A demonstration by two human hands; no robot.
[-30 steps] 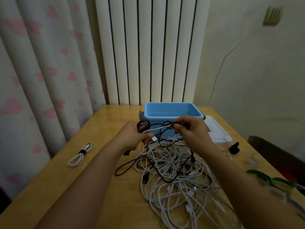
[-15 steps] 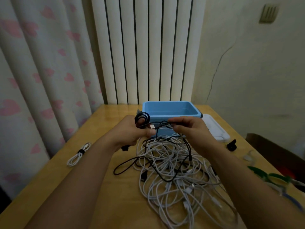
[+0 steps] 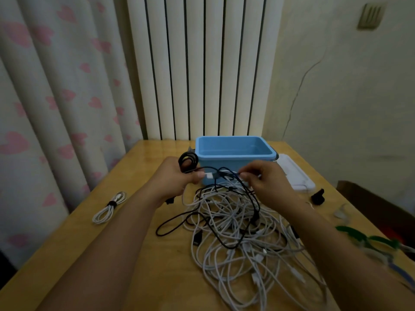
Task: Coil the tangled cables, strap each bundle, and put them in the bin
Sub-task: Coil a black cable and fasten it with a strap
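A tangle of white and black cables (image 3: 238,230) lies on the wooden table (image 3: 139,254) in front of a blue bin (image 3: 233,151). My left hand (image 3: 175,178) grips a small coil of black cable (image 3: 188,161) and pinches a white plug beside it. To its right, my right hand (image 3: 267,180) pinches cable strands lifted from the tangle. Both hands hover just before the bin's near wall. One strapped white bundle (image 3: 109,207) rests at the table's left side.
A white lid (image 3: 296,176) lies right of the bin, with a small black clip (image 3: 317,197) near it. Green straps (image 3: 368,239) sit at the right edge. A curtain hangs on the left and a radiator stands behind the table.
Both hands have risen slightly toward the bin with the cable. The black coil in my left hand now shows more clearly above my fingers.
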